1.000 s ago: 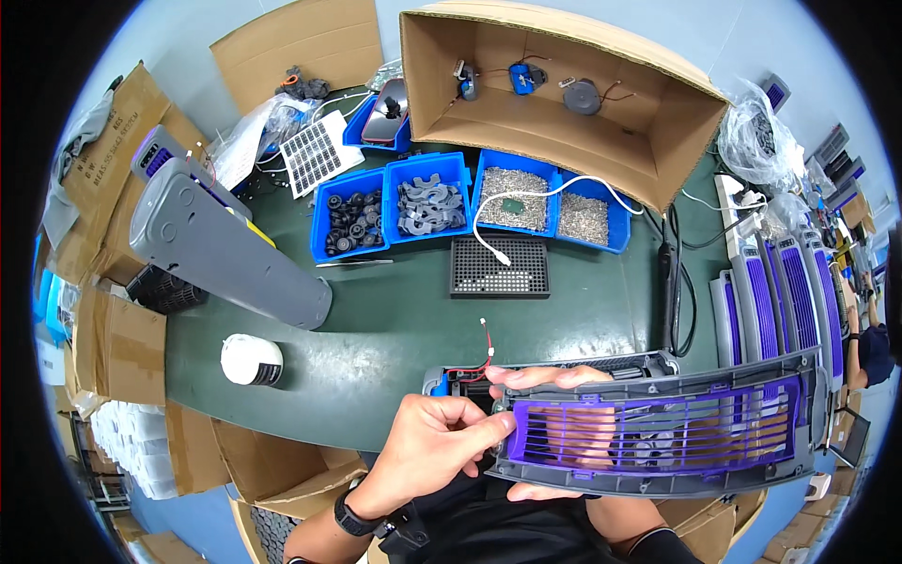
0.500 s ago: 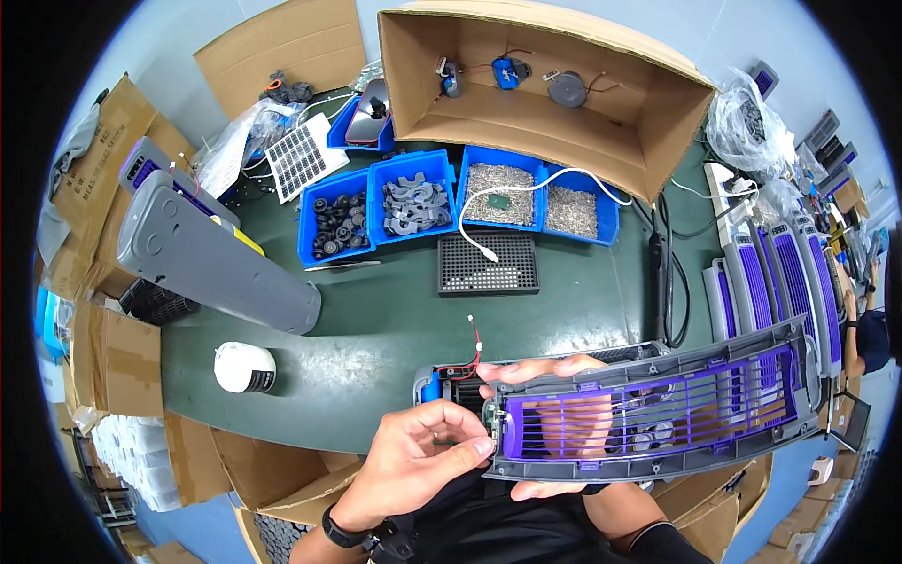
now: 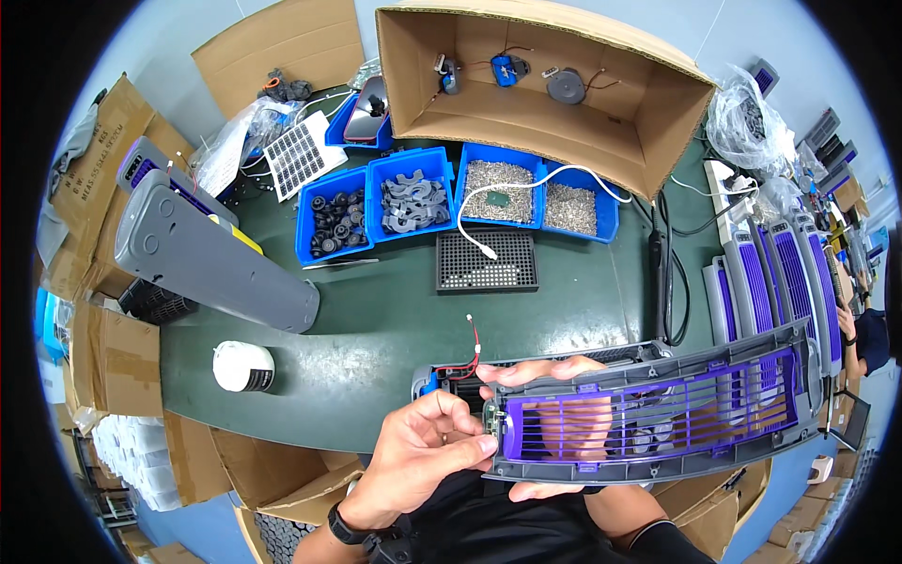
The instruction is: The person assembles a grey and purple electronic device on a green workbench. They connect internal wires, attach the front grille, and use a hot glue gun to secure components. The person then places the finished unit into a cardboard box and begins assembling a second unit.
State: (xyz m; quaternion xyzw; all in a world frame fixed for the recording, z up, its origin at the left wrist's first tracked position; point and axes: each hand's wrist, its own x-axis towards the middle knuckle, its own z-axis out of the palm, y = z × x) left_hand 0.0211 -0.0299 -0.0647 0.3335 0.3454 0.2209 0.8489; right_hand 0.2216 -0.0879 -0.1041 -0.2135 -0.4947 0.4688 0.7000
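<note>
I hold a long grey panel with a purple grille (image 3: 658, 418) level above the near edge of the green worktop (image 3: 376, 329), over my lap. My right hand (image 3: 554, 428) cradles it from behind, fingers showing through the purple bars and the thumb under its lower rim, closed firmly around it. My left hand (image 3: 423, 451) pinches at the panel's left end, thumb and forefinger nearly together on a small part I cannot make out, just beside a short red wire with a white plug (image 3: 473, 346) that sticks up from a dark housing behind the panel.

By my reading, I am fitting or seating something at that left end; the next move calls for a fine fingertip press while the right hand keeps the panel steady and clear of the wire.

Toward the far edge stand blue bins of small parts (image 3: 413, 202) and a black perforated tray (image 3: 487, 261). A grey tower casing (image 3: 211, 254) lies near the left edge, a white tub (image 3: 242, 367) beside it. More grilled panels (image 3: 780, 282) stack at the right edge.
</note>
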